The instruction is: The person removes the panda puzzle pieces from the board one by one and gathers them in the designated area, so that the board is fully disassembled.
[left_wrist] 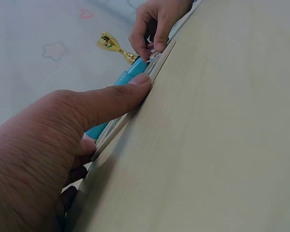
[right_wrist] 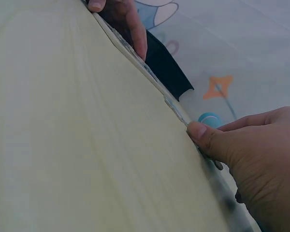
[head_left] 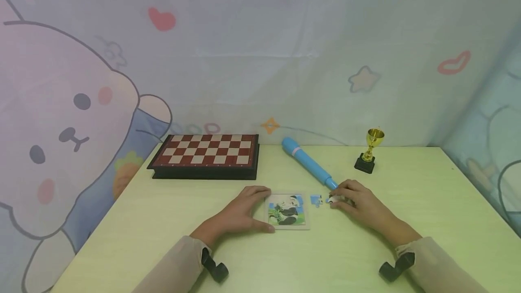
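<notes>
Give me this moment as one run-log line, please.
left hand: steadies puzzle tray | right hand: pinches loose puzzle piece beside tray | blue tube: untouched

Matt pale wood-grain table [head_left: 163,220]; glossy gold trophy [head_left: 371,148]; smooth blue plastic tube [head_left: 305,159]; printed cloth backdrop [head_left: 285,35]

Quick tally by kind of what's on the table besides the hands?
Chessboard: 1
Blue pen-shaped tube: 1
Gold trophy: 1
Panda puzzle tray: 1
Loose puzzle pieces: at least 2, one under the right hand
Total: at least 6
</notes>
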Action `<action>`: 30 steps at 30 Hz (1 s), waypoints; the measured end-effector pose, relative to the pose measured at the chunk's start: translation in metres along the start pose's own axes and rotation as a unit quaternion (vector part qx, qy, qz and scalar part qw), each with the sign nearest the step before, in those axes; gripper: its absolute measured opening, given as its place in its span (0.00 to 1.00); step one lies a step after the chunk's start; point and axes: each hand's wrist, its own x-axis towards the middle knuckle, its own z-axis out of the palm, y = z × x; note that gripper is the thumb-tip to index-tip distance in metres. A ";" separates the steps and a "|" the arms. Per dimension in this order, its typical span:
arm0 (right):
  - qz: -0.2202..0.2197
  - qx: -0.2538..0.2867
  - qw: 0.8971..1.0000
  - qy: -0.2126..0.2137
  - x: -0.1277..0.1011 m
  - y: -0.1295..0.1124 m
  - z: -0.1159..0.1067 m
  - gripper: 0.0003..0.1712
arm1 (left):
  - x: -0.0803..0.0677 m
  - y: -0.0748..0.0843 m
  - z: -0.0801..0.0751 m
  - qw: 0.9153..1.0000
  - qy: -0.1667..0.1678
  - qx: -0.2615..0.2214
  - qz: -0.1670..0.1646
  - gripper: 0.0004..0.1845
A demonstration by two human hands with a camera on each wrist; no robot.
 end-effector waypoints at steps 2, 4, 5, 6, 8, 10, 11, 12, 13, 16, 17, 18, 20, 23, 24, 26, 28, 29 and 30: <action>-0.002 -0.005 1.000 -0.001 0.000 0.000 0.000 0.16 | 0.000 0.000 0.000 1.000 0.000 -0.002 0.000 0.57; -0.005 -0.008 1.000 0.000 0.000 0.000 0.000 0.15 | 0.000 0.000 0.000 1.000 0.000 0.000 0.000 0.57; -0.006 -0.009 1.000 0.000 0.000 0.000 0.000 0.15 | 0.000 0.000 0.000 1.000 0.001 0.001 0.000 0.57; -0.007 -0.010 1.000 0.000 0.000 0.001 0.000 0.14 | 0.001 0.000 0.000 1.000 0.002 0.001 0.000 0.57; -0.008 -0.009 1.000 -0.003 0.000 0.001 0.000 0.14 | 0.001 0.000 0.001 1.000 0.003 0.001 0.000 0.57; -0.008 -0.006 1.000 -0.007 0.000 0.001 0.000 0.14 | 0.001 0.000 0.001 1.000 0.004 0.000 -0.001 0.57; -0.008 -0.005 1.000 -0.009 0.000 0.001 0.000 0.14 | 0.001 0.000 0.001 1.000 0.004 -0.001 -0.001 0.57; -0.009 -0.004 1.000 -0.009 -0.001 0.002 0.000 0.14 | 0.000 0.000 0.001 1.000 0.004 -0.001 -0.001 0.57; -0.010 -0.003 1.000 -0.010 -0.001 0.002 0.001 0.14 | 0.001 0.000 0.002 1.000 0.004 -0.001 -0.001 0.57; -0.011 -0.001 1.000 -0.008 -0.002 0.002 0.001 0.14 | 0.001 -0.001 0.002 1.000 0.005 0.000 0.000 0.57; -0.011 -0.002 1.000 -0.007 -0.002 0.002 0.001 0.14 | 0.001 -0.001 0.002 1.000 0.005 0.001 0.001 0.57; -0.011 -0.002 1.000 -0.006 -0.002 0.002 0.002 0.14 | 0.001 -0.001 0.002 1.000 0.006 0.002 0.002 0.57; -0.009 -0.001 1.000 -0.006 -0.003 0.002 0.002 0.14 | 0.000 -0.001 0.002 1.000 0.006 0.002 0.003 0.57; -0.006 -0.004 1.000 -0.010 -0.003 0.002 0.003 0.14 | 0.000 -0.001 0.002 1.000 0.005 0.002 0.004 0.57; -0.006 -0.004 1.000 -0.011 -0.003 0.002 0.003 0.14 | -0.001 -0.001 0.002 1.000 0.005 0.001 0.004 0.57; -0.008 -0.006 1.000 -0.010 -0.002 0.002 0.002 0.14 | -0.001 -0.001 0.002 1.000 0.005 -0.001 0.005 0.57; -0.013 -0.008 1.000 -0.005 -0.001 0.001 0.001 0.14 | -0.001 -0.001 0.001 1.000 0.007 -0.002 0.006 0.57; -0.016 -0.009 1.000 -0.001 -0.001 0.001 0.001 0.14 | -0.001 -0.001 0.001 1.000 0.008 -0.003 0.007 0.57; -0.019 -0.010 1.000 0.004 0.000 0.000 0.000 0.14 | 0.000 -0.001 0.001 1.000 0.008 -0.004 0.008 0.57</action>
